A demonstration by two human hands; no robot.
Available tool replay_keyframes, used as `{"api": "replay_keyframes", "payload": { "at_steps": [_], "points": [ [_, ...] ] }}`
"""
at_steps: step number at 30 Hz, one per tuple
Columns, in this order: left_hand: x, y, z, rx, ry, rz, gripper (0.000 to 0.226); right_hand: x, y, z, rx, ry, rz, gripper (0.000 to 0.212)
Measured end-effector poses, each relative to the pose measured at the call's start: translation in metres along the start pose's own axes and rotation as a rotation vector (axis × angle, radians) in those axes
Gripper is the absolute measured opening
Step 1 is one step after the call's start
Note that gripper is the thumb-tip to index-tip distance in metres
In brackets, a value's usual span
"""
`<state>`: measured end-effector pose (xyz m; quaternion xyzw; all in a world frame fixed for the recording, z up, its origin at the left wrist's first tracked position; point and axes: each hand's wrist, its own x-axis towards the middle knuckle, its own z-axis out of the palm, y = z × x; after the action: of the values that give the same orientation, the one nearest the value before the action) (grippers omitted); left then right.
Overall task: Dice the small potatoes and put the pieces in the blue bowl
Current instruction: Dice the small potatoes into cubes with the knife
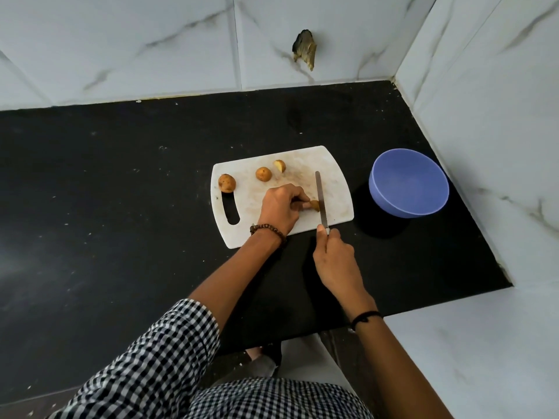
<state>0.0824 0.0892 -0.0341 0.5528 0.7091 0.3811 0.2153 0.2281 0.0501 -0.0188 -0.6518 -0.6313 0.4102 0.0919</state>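
A white cutting board (335, 179) lies on the black counter. My left hand (279, 208) pins a small potato piece (315, 204) to the board with its fingertips. My right hand (334, 258) grips the handle of a knife (320, 195), whose blade rests against the right side of that piece. Two whole small potatoes (227, 182) (263, 174) and a cut half potato (279, 166) sit at the board's far side. The blue bowl (408, 182) stands to the right of the board with nothing in it.
The black counter (121, 192) runs wide to the left. Marble-tiled walls close it at the back and right, with a broken hole (305, 48) in the back wall. The counter's front edge lies below my right wrist.
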Motion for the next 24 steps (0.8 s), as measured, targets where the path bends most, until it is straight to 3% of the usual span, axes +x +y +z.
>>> {"api": "replay_keyframes", "payload": {
  "at_steps": [6, 13, 19, 24],
  "points": [
    [-0.001, -0.01, -0.001, -0.024, -0.021, 0.023, 0.012, 0.011, 0.014, -0.007, 0.137, -0.042, 0.048, 0.045],
    [0.002, -0.003, 0.001, 0.04, -0.129, 0.058, 0.037, 0.008, 0.016, -0.004, 0.167, -0.05, 0.046, 0.046],
    [0.014, 0.005, -0.002, 0.234, -0.161, 0.033, 0.015, 0.011, 0.014, -0.007, 0.198, -0.03, 0.031, 0.046],
    [0.023, -0.002, -0.014, 0.279, -0.167, 0.003, 0.016, 0.014, 0.008, -0.012, 0.245, -0.024, 0.011, 0.046]
  ]
}}
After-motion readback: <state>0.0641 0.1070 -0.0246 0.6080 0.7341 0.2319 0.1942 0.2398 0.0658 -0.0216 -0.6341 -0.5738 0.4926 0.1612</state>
